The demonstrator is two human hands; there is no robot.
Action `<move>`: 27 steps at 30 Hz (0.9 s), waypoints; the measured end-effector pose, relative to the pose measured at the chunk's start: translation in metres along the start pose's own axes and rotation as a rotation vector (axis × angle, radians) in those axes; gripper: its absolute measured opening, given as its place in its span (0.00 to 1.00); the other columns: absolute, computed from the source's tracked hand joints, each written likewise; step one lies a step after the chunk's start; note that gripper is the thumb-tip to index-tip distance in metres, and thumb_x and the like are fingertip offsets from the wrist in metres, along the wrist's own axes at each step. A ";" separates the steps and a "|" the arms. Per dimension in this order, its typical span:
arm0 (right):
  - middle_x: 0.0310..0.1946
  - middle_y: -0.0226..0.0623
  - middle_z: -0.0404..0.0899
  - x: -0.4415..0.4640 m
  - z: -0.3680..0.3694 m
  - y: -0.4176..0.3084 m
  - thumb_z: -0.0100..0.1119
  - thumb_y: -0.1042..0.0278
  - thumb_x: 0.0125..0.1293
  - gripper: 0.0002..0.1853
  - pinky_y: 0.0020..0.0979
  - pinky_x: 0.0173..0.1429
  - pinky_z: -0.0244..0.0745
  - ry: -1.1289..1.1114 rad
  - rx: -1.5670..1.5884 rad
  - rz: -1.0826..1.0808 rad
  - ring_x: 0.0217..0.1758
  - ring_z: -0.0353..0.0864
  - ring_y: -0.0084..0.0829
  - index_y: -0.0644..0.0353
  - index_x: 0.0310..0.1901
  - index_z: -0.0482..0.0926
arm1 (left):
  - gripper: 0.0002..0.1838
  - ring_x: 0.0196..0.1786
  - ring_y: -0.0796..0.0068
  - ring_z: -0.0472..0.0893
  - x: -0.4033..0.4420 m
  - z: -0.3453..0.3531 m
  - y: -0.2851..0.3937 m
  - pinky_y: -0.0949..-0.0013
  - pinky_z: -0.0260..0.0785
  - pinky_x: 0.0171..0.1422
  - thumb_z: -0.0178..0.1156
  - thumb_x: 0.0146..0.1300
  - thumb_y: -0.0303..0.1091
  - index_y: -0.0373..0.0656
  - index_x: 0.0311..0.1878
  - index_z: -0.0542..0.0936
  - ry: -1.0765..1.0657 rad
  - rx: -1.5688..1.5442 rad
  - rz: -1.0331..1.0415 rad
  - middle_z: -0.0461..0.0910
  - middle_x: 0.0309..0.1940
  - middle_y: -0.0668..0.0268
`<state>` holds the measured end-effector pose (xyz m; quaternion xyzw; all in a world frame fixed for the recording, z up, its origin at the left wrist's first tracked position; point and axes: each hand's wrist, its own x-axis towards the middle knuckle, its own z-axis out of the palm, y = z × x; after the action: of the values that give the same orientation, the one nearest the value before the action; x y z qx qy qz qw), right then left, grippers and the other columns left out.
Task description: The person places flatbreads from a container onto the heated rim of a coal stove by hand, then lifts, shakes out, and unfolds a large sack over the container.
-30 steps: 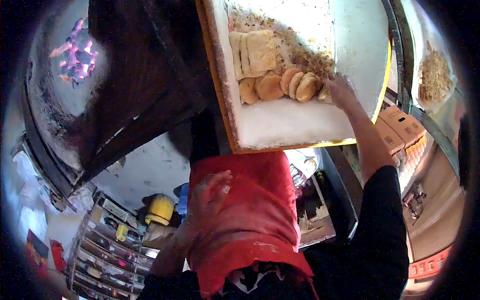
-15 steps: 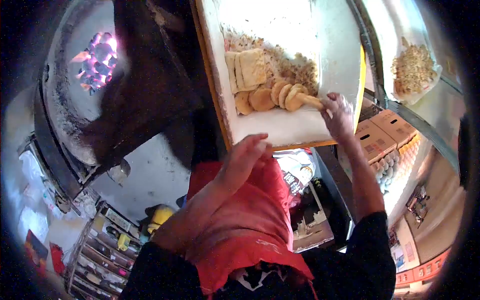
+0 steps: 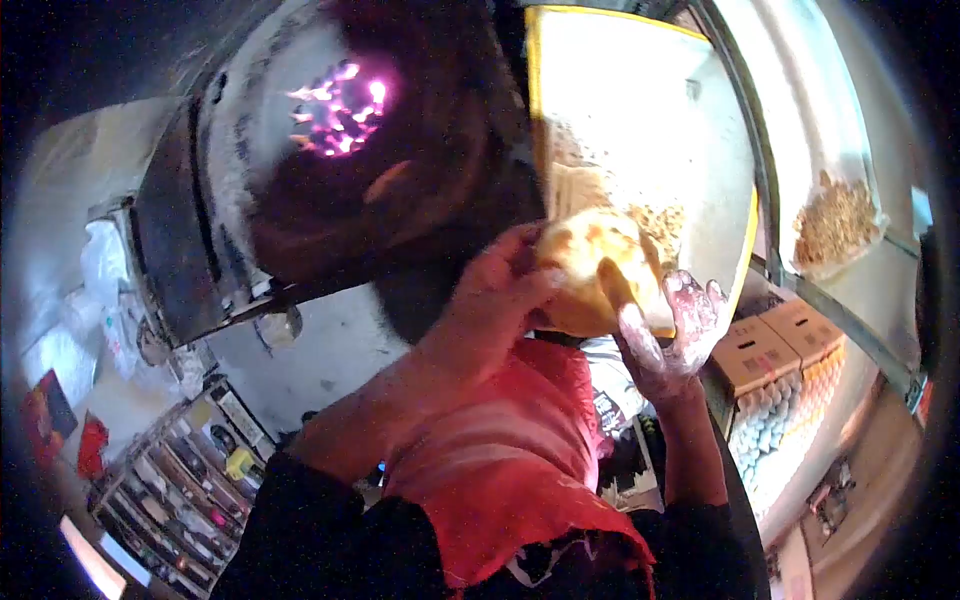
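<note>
A browned flat bread (image 3: pixel 590 270) is raised in front of my body, near the lower edge of the white tray (image 3: pixel 715 150). My left hand (image 3: pixel 510 285) grips the bread's left side. On the bread's right side is my right hand (image 3: pixel 670 335), pale with flour; one finger lies against the bread while the other fingers are spread. Behind the bread, part of a pale square bread (image 3: pixel 575 185) and brown crumbs (image 3: pixel 655 225) show in the tray. The row of round breads is hidden.
Glowing coals (image 3: pixel 340 110) burn in a round, dark-walled oven at the upper left. Cardboard boxes (image 3: pixel 755 355) and stacked eggs (image 3: pixel 760 420) stand at the right. A bag of crumbs (image 3: pixel 835 225) lies at the upper right. A rack (image 3: pixel 175 500) stands at the lower left.
My left hand has risen from the apron to the bread. My right hand has come left from the tray's right side. A bread is now held up, and the view has turned toward the oven.
</note>
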<state>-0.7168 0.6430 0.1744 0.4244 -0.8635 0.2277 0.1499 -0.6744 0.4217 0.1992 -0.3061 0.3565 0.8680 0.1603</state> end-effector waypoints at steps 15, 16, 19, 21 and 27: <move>0.64 0.42 0.69 -0.054 0.082 -0.097 0.65 0.79 0.59 0.36 0.35 0.59 0.73 -0.332 0.538 1.088 0.56 0.76 0.34 0.56 0.70 0.64 | 0.27 0.60 0.64 0.76 0.011 -0.315 0.163 0.60 0.75 0.58 0.58 0.64 0.35 0.47 0.67 0.67 0.410 0.640 -0.034 0.73 0.60 0.63; 0.64 0.41 0.69 -0.057 0.085 -0.100 0.64 0.77 0.61 0.34 0.34 0.59 0.72 -0.345 0.552 1.143 0.56 0.76 0.33 0.54 0.70 0.64 | 0.27 0.60 0.64 0.76 0.016 -0.324 0.162 0.60 0.75 0.58 0.58 0.64 0.35 0.47 0.67 0.67 0.406 0.635 -0.038 0.73 0.60 0.63; 0.64 0.41 0.69 -0.061 0.091 -0.106 0.63 0.77 0.62 0.34 0.34 0.59 0.72 -0.379 0.545 1.213 0.56 0.76 0.32 0.53 0.69 0.65 | 0.26 0.57 0.67 0.78 0.026 -0.342 0.160 0.62 0.77 0.55 0.58 0.65 0.37 0.46 0.66 0.69 0.389 0.645 -0.126 0.75 0.58 0.63; 0.64 0.40 0.69 -0.061 0.095 -0.109 0.63 0.76 0.62 0.33 0.35 0.60 0.72 -0.382 0.541 1.219 0.56 0.76 0.32 0.53 0.69 0.66 | 0.26 0.56 0.64 0.78 0.032 -0.345 0.160 0.61 0.79 0.53 0.54 0.66 0.32 0.38 0.66 0.67 0.354 0.640 -0.222 0.73 0.58 0.57; 0.57 0.39 0.73 -0.068 0.104 -0.115 0.67 0.77 0.57 0.32 0.35 0.55 0.74 -0.407 0.500 1.192 0.52 0.78 0.33 0.55 0.65 0.70 | 0.21 0.56 0.62 0.79 0.035 -0.358 0.148 0.58 0.78 0.52 0.54 0.66 0.37 0.39 0.60 0.74 0.351 0.654 -0.221 0.78 0.54 0.56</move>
<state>-0.5913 0.5727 0.0853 -0.0679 -0.8823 0.3800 -0.2695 -0.6246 0.0645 0.0539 -0.4194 0.6014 0.6204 0.2785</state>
